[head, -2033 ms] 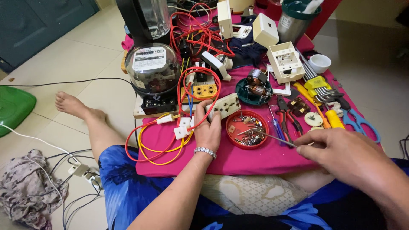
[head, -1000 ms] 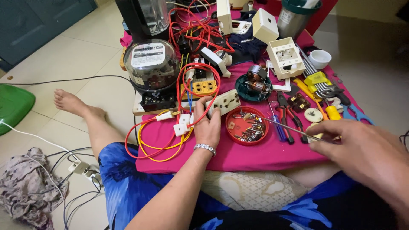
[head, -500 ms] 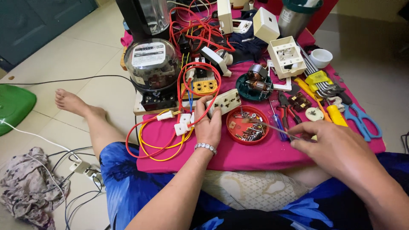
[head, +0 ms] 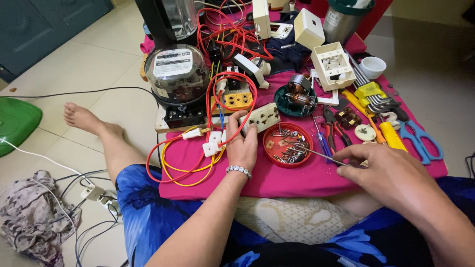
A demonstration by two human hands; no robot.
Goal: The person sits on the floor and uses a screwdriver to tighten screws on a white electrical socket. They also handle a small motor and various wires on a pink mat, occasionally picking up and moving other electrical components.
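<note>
On the pink worktop, the left hand (head: 241,143) lies with its grip closed over the near end of one cream socket strip (head: 261,117), whose long axis slants up toward the far right. Just right of it sits one round red dish (head: 288,144) of screws near the worktop's near edge. The right hand (head: 393,174) pinches one thin screwdriver (head: 316,153), its grip closed on the shaft, which runs nearly level with the tip pointing left into the dish.
</note>
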